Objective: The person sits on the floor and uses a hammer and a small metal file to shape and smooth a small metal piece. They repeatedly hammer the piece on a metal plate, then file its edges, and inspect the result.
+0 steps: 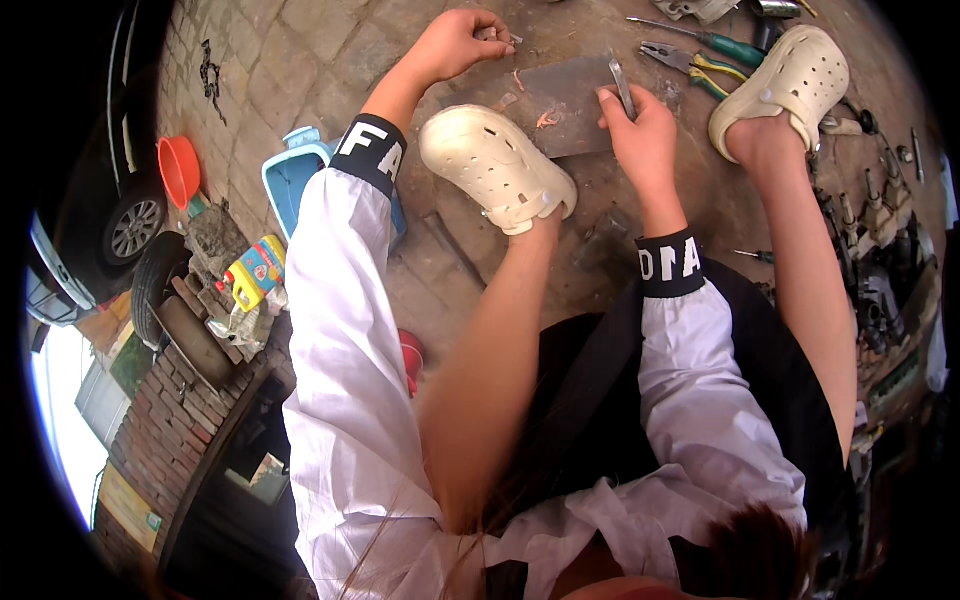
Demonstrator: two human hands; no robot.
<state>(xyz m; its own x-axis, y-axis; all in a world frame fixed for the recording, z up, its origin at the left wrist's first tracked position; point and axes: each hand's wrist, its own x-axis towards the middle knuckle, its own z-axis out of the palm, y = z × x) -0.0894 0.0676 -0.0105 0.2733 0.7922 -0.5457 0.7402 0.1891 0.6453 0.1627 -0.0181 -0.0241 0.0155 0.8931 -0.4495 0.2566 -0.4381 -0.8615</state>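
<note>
Right hand (640, 125) fist-wrapped round a slim grey metal bar (621, 85), upper end poking out above the fingers, tip over a flat dark metal plate (560, 105) lying on the paving. Left hand (460, 42) curled shut, fingertips pinching a small metal piece (505, 38) just beyond the plate's far left corner; what it is, too small to tell. Orange-pink shavings (545, 120) on the plate and beside it.

Person squats; bare legs, cream clogs. Left clog (495, 165) right by the plate's near edge, between both forearms. Right clog (785, 85) right of the plate, well clear of the hand. White sleeves with black cuffs carrying white lettering.

Past the right clog: screwdriver (700, 38) with green handle, pliers (690, 65) with green-yellow grips, both on the ground. Far right: heap of grey metal parts (880, 230), greasy, details unclear.

Left side: light-blue plastic tub (290, 175) touching the left sleeve, orange funnel (178, 170) further left. Yellow jug (255, 270) with red cap and a multicoloured label on its face, lying tilted next to a brick ledge (170, 440). Red container (412, 355) partly hidden under the left arm. Tyre (150, 280) by the ledge, dark car (120, 200) at the left edge with a wheel showing. Yellow rectangular sign (125, 505) low on the brick wall, print unreadable.
</note>
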